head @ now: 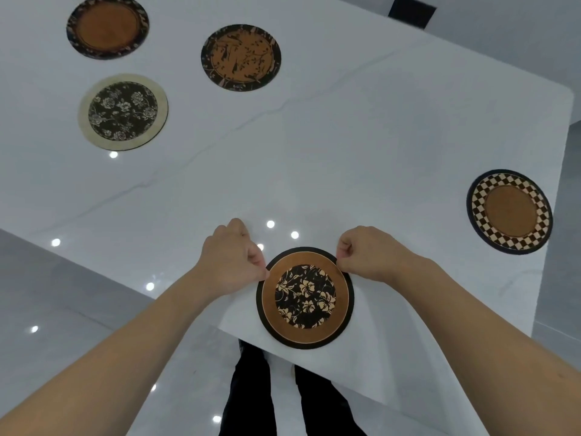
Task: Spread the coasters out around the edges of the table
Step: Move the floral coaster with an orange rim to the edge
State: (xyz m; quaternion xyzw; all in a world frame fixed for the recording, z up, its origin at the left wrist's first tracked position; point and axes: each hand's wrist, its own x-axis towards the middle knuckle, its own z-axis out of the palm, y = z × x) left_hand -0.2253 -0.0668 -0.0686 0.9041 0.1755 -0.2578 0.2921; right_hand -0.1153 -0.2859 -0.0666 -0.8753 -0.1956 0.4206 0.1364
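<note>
A round brown coaster with a black flowered centre [305, 298] lies at the near corner of the white table [314, 152]. My left hand [231, 258] pinches its upper left rim and my right hand [367, 254] pinches its upper right rim. A checkered-rim coaster [510, 211] lies by the right edge. Far off lie a cream-rimmed black floral coaster [123, 112], a brown coaster with dark branch pattern [241, 57] and a plain brown coaster with dark rim [107, 26].
The table's near edge runs diagonally just below the held coaster, with a glossy grey floor [78, 309] and my dark trouser legs [251, 398] beneath. A dark square [412, 11] shows beyond the far edge.
</note>
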